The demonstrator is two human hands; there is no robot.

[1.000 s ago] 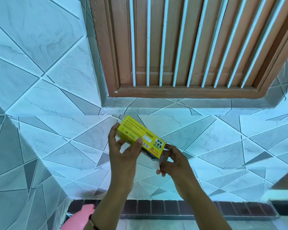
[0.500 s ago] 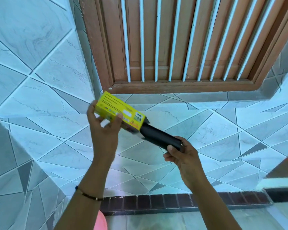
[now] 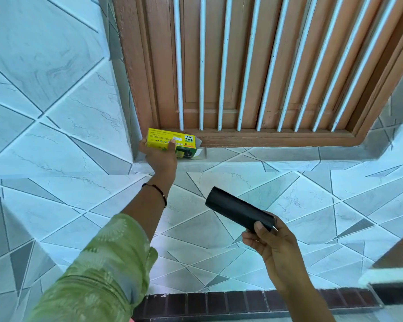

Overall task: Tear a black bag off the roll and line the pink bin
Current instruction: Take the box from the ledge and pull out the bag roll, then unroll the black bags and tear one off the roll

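Note:
A black roll of bags [image 3: 239, 209] is out of its box and tilts up to the left in front of the tiled wall; my right hand [image 3: 271, 245] grips its lower right end. My left hand [image 3: 159, 156], arm stretched forward in a green sleeve, holds the yellow box [image 3: 170, 141] on the tiled window ledge [image 3: 265, 156], at its left corner. The box's right end flap hangs open. The pink bin is out of view except a possible sliver at the bottom edge.
A brown wooden window frame with white bars [image 3: 242, 66] rises above the ledge. Blue-white tiled walls surround it, one closing in on the left. A dark brick-tile strip [image 3: 242, 303] runs along the bottom.
The roll has come fully out of the box. My left hand carried the box up and forward onto the ledge, while my right hand drew the roll down and to the right.

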